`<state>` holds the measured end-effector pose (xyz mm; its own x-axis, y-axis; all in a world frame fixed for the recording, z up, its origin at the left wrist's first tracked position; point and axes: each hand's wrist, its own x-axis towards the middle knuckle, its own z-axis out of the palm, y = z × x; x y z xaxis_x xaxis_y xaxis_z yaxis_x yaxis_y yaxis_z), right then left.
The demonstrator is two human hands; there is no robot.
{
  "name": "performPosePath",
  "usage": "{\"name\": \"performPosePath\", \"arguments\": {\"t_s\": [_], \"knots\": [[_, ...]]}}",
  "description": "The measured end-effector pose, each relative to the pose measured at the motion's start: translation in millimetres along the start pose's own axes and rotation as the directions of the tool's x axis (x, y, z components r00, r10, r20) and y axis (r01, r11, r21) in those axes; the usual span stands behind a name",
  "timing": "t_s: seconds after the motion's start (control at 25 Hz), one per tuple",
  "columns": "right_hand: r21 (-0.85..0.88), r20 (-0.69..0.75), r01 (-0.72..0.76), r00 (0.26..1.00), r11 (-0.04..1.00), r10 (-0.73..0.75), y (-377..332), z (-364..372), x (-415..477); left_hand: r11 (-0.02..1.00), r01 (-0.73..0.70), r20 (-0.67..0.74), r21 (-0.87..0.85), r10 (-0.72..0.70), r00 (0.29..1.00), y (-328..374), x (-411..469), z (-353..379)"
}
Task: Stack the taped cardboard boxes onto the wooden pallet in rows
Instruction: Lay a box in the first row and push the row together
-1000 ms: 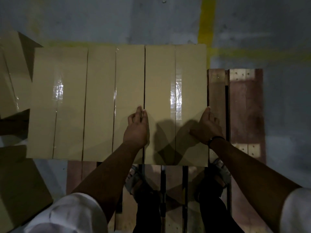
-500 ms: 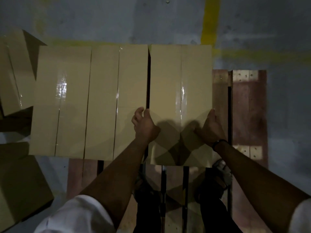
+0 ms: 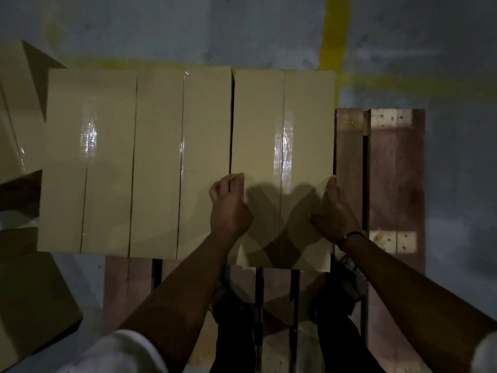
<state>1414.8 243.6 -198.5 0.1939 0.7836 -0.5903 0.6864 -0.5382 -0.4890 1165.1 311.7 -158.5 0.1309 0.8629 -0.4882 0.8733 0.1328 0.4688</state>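
Three taped cardboard boxes lie side by side on the wooden pallet (image 3: 392,170), seen from above. The left box (image 3: 86,184) and middle box (image 3: 158,168) sit flush together. A thin dark gap separates them from the right box (image 3: 258,125), whose near edge sticks out slightly past the row. My left hand (image 3: 228,208) grips that box's left edge, fingers curled into the gap. On its right edge my right hand (image 3: 334,211) holds on, thumb on top and fingers over the side.
Bare pallet planks show to the right of the boxes and below them (image 3: 126,286), where my feet (image 3: 236,297) stand. More cardboard boxes lie on the floor at far left (image 3: 18,109) and bottom left (image 3: 29,305). Yellow lines (image 3: 333,36) mark the grey floor.
The right box was pulled a little away from the row, then brought back until only a thin gap shows. My left fingers went from lying on top to curling over the box's edge.
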Motion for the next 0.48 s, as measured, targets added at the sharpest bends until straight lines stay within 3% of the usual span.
{"name": "performPosePath", "arguments": {"t_s": [0.32, 0.48], "knots": [[-0.078, 0.044, -0.059, 0.997, 0.995, 0.063, -8, -4, 0, 0.99, -0.014, 0.07, 0.138, 0.005, 0.998, -3, -2, 2], [-0.136, -0.112, -0.091, 0.991, 0.987, 0.076, -26, -1, -13, 0.995, -0.033, 0.101, 0.09, 0.024, 0.995, -9, -5, -6]]}}
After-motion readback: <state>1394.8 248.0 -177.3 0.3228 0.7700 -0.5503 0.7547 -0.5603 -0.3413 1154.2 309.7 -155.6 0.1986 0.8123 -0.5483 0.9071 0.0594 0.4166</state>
